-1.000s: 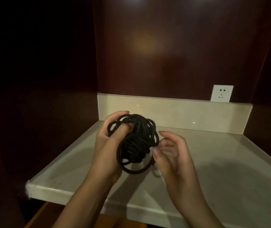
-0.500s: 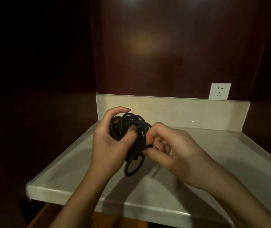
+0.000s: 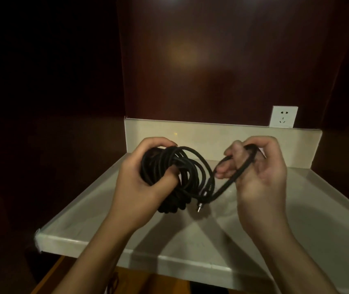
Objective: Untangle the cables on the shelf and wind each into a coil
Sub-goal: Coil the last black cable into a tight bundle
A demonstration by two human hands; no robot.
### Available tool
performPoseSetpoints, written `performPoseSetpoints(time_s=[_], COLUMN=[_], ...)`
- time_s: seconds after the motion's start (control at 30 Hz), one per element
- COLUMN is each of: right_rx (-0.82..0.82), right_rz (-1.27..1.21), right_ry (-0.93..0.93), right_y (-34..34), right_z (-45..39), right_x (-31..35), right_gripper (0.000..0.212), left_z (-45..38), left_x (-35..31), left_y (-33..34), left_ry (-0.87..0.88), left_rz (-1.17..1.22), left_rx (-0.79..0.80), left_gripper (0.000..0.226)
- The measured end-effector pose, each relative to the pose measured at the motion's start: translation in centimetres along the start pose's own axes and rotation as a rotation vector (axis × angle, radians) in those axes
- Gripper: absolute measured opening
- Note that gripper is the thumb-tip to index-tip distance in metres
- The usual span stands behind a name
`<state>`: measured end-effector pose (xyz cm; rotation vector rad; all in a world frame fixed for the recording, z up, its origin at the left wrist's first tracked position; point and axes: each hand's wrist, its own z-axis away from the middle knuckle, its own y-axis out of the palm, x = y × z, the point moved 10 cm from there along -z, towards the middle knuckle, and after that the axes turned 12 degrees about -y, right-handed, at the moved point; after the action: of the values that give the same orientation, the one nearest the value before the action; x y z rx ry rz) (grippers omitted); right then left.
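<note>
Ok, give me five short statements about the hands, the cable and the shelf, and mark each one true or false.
1. The left hand grips the bundle of black cable. True.
2. The right hand is empty. False: it holds a loop pulled from the bundle.
3. A metal plug hangs below the bundle. True.
4. The bundle lies flat on the shelf. False: it is held above it.
5. The wall socket has a plug in it. False: nothing is plugged in.

A black cable [image 3: 175, 172] sits bunched in messy loops above the shelf [image 3: 190, 247] — one strand stretches right, its plug [image 3: 201, 205] hanging down.
</note>
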<state>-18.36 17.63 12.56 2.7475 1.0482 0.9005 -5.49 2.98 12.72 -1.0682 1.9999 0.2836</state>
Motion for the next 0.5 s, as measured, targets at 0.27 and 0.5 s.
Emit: performPoseSetpoints(time_s=[0.27, 0.5], right_rx=[0.416, 0.601], right_rz=[0.263, 0.492], right_ry=[-0.522, -0.318], right_y=[3.0, 1.4], right_z=[1.4, -2.7], right_x=[5.8, 3.6], right_gripper=[0.019, 0.006], left_z=[0.4, 0.0], left_x=[2.4, 5.7], left_y=[0.6, 0.6], left_ry=[-0.094, -0.326], left_rz=[-0.14, 0.043], left_rx=[-0.051, 0.097], left_gripper=[0.031, 0.02])
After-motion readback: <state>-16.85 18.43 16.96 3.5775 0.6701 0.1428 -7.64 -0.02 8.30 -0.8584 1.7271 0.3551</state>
